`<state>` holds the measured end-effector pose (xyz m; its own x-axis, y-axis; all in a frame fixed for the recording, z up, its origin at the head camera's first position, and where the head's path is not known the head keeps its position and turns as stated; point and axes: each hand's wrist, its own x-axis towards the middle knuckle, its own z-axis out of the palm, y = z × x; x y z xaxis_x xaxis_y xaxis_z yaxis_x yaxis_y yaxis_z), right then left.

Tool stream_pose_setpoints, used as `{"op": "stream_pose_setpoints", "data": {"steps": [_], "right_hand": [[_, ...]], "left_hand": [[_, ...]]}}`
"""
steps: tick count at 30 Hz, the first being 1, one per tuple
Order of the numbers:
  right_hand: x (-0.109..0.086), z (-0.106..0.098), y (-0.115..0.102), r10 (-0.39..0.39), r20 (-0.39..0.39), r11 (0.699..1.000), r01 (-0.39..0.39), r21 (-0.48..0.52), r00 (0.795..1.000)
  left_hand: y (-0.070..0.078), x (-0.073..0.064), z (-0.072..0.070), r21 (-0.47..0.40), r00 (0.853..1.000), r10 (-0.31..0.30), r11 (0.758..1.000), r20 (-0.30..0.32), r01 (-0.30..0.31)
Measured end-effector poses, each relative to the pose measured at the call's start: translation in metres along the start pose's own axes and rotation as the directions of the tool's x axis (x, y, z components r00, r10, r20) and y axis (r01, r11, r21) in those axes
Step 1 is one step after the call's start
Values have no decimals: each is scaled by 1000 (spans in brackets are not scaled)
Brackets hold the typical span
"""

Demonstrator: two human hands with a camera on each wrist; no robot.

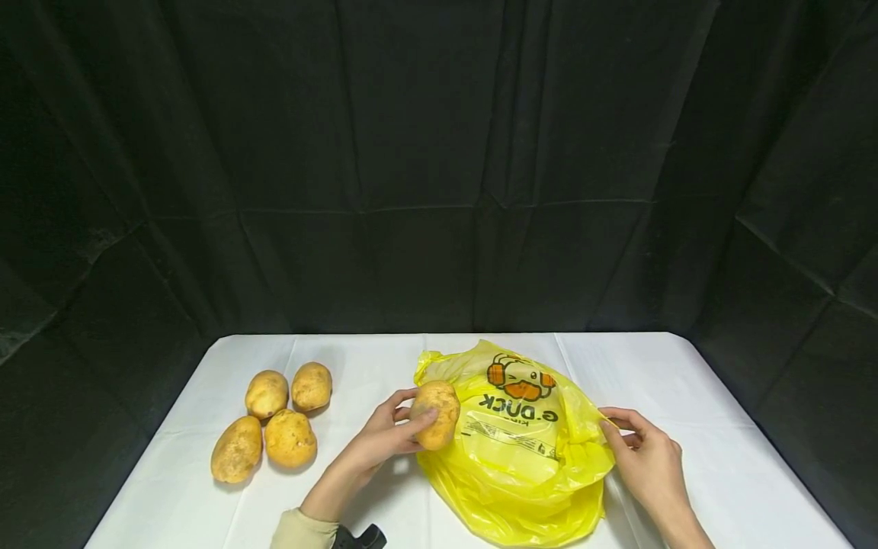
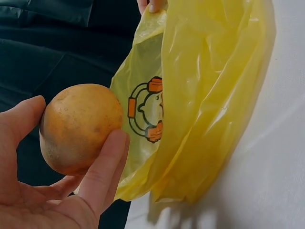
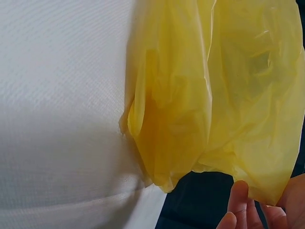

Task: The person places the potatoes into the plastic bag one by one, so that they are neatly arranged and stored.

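A potato (image 1: 436, 415) is gripped between the thumb and fingers of my left hand (image 1: 387, 436), at the left side of a yellow plastic bag (image 1: 507, 480). In the left wrist view the potato (image 2: 82, 129) is beside the bag's mouth, where a printed duck (image 2: 148, 112) shows through. My right hand (image 1: 648, 461) pinches the bag's right edge between thumb and fingers. From the right wrist, the bag (image 3: 176, 109) hangs in folds, with fingertips (image 3: 238, 195) at its lower edge.
Several potatoes lie grouped on the left of the white table (image 1: 384, 358), among them a long one (image 1: 237, 450) and a rounder one (image 1: 312, 386). Black cloth (image 1: 425, 175) stands behind the table and along both sides.
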<state>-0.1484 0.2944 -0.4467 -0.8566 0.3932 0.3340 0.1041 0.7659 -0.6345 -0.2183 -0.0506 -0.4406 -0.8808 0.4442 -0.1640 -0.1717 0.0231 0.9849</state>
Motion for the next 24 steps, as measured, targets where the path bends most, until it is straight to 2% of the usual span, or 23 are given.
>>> {"op": "stream_pose_setpoints", "data": {"steps": [15,24], "right_hand": [[1,-2,-1,24,10,1000,-24,-1,1000],[0,-1,-1,22,25,1000,-22,3,999]], "left_hand": [[-5,15,19,-45,999,-15,999,36,17],[-6,19,27,-57,999,-20,998,47,22]]}}
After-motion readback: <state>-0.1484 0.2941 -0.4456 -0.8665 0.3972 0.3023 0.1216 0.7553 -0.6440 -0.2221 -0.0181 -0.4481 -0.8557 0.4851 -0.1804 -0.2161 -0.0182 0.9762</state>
